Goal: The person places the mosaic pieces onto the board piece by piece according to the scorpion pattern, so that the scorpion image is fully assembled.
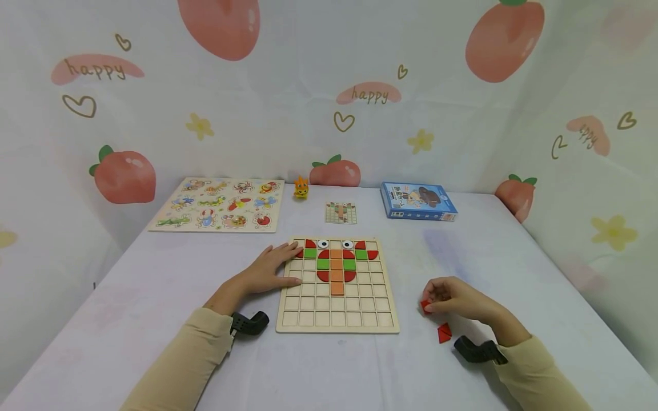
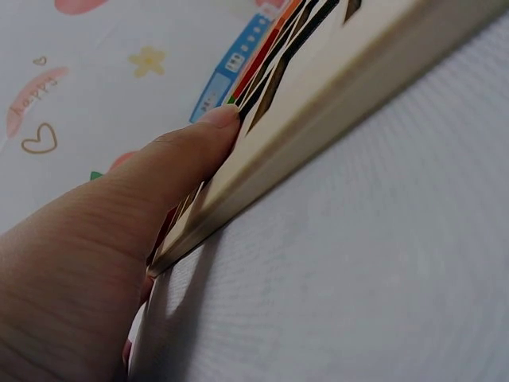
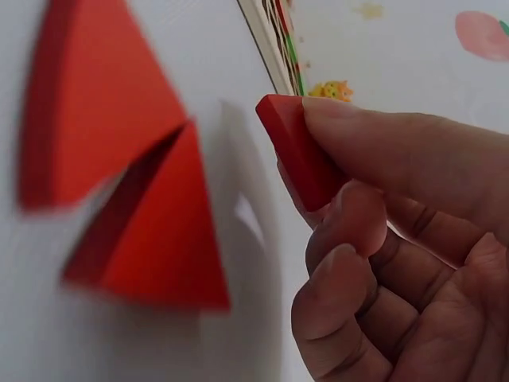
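Observation:
A wooden grid board (image 1: 305,318) lies flat on the table in the head view. Orange tiles (image 1: 336,276), green squares, red curved pieces and two round eye pieces form a figure in its upper part. My left hand (image 1: 264,272) rests on the board's left side, fingers spread; in the left wrist view its thumb (image 2: 179,151) lies on the rim. To the right of the board, my right hand (image 1: 460,298) pinches a small red piece (image 3: 298,151) between thumb and fingers. Below that hand, two red triangular pieces (image 1: 444,333) touch on the table.
Behind the board lies a small pattern card (image 1: 341,213). An insect picture puzzle (image 1: 221,205) is at the back left, beside a small orange toy figure (image 1: 301,187). At the back right lies a blue box (image 1: 418,201). A printed cloth (image 1: 288,114) hangs behind the table.

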